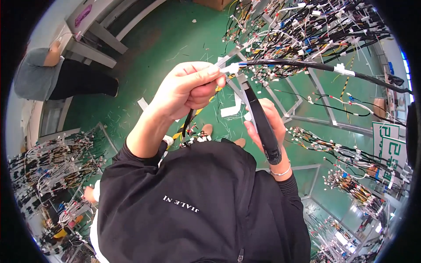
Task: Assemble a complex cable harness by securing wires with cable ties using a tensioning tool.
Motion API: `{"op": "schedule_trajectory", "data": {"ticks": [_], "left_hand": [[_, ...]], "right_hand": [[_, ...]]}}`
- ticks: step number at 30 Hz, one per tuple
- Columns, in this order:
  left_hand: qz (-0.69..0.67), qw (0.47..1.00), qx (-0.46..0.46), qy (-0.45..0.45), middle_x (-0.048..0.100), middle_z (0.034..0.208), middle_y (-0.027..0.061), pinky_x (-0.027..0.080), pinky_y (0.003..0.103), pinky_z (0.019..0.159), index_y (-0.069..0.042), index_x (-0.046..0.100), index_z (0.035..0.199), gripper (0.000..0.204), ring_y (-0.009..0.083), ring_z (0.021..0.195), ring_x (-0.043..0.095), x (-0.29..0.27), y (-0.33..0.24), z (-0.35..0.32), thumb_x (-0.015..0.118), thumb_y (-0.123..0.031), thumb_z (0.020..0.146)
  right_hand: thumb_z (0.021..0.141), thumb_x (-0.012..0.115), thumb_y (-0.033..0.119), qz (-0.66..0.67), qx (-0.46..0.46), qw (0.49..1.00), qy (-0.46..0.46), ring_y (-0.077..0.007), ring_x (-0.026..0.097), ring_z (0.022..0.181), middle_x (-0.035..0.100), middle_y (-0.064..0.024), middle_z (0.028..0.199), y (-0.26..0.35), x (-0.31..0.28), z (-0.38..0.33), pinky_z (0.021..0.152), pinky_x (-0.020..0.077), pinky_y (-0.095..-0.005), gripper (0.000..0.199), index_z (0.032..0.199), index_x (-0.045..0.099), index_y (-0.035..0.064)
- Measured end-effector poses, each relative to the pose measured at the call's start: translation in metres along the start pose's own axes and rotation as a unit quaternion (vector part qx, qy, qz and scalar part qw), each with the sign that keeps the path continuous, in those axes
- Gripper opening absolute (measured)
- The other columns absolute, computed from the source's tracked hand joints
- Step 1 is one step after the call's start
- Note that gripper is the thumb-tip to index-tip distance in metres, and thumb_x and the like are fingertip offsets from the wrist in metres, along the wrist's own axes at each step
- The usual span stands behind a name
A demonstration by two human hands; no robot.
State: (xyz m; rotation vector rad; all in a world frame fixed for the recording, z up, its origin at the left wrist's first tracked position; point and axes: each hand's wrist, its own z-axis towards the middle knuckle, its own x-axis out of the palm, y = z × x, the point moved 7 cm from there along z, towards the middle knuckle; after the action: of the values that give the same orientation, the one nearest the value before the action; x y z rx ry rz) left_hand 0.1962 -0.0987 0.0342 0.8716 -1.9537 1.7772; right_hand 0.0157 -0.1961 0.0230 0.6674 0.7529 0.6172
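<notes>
My left hand [190,85] is closed in a pinch at a white piece on the end of a black-sleeved wire harness [302,64]. From there the harness stretches to the right edge, with white tags [344,70] wrapped on it. Dark wires hang below my left palm. My right hand [274,122] grips a long black hand tool that looks like a cable tie gun [262,120]. Its narrow grey nose points up and sits just under the white piece beside my left fingertips; whether they touch I cannot tell. The tool partly hides my right fingers.
Metal racks [322,94] with dense bundles of wires [302,35] stand at the upper right. More harnesses hang at the right [351,149] and lower left [57,166]. A person [48,74] stands by a bench at the upper left. White scraps [230,110] lie on the green floor.
</notes>
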Motion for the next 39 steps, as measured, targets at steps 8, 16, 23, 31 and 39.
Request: {"op": "schedule_trajectory", "data": {"ticks": [8, 16, 23, 31, 39], "left_hand": [[0.048, 0.997, 0.030, -0.044, 0.035, 0.056, -0.0080, 0.019, 0.022, 0.043, 0.000, 0.065, 0.095, 0.027, 0.0021, 0.046, 0.025, 0.004, 0.006, 0.004, 0.055, -0.024, 0.104], [0.074, 0.996, -0.003, -0.044, 0.036, 0.055, -0.0074, 0.019, 0.023, 0.042, 0.001, 0.066, 0.097, 0.027, 0.0021, 0.046, 0.027, -0.005, 0.009, 0.017, 0.056, -0.024, 0.102], [-0.008, 0.992, -0.043, 0.120, 0.046, 0.061, -0.0043, 0.024, 0.020, 0.039, 0.005, 0.065, 0.106, 0.033, 0.0024, 0.045, 0.032, -0.021, 0.005, 0.055, 0.054, -0.026, 0.104], [0.043, 0.982, 0.045, 0.180, 0.067, 0.111, 0.0133, 0.052, 0.032, 0.089, 0.005, 0.054, 0.130, 0.045, 0.0206, 0.101, 0.067, -0.043, 0.026, 0.068, 0.053, -0.032, 0.104], [0.398, 0.895, 0.108, -0.168, 0.049, 0.144, 0.0127, 0.042, 0.042, 0.111, -0.006, 0.042, 0.143, 0.078, 0.0216, 0.135, 0.048, -0.164, 0.104, 0.049, 0.084, -0.015, 0.078]], "right_hand": [[0.075, 0.074, -0.004, -0.077, -0.013, 0.997, -0.008, -0.0293, 0.064, 0.089, 0.066, -0.0166, 0.100, 0.008, -0.003, 0.000, 0.079, 0.0526, -0.0361, 0.033, 0.107, 0.063, -0.0056], [0.076, 0.080, 0.002, -0.173, -0.089, 0.978, -0.075, -0.0219, 0.054, 0.054, 0.055, -0.0098, 0.069, 0.020, -0.006, -0.007, 0.052, 0.0462, -0.0328, 0.037, 0.105, 0.060, -0.0100], [0.084, 0.076, 0.011, 0.053, 0.146, 0.985, -0.082, -0.0164, 0.061, 0.107, 0.059, -0.0144, 0.130, -0.017, -0.015, -0.011, 0.091, 0.0529, -0.0322, 0.073, 0.147, 0.041, -0.0011], [0.097, 0.059, 0.008, 0.127, 0.153, 0.980, -0.029, -0.0208, 0.063, 0.111, 0.064, -0.0167, 0.125, -0.013, 0.007, 0.089, 0.093, 0.0501, -0.0324, 0.037, 0.132, 0.056, -0.0043], [0.098, 0.063, 0.013, 0.246, 0.183, 0.945, -0.116, -0.0109, 0.062, 0.090, 0.066, -0.0042, 0.111, 0.000, 0.023, 0.139, 0.084, 0.0495, -0.0278, 0.024, 0.119, 0.063, 0.0029]]}}
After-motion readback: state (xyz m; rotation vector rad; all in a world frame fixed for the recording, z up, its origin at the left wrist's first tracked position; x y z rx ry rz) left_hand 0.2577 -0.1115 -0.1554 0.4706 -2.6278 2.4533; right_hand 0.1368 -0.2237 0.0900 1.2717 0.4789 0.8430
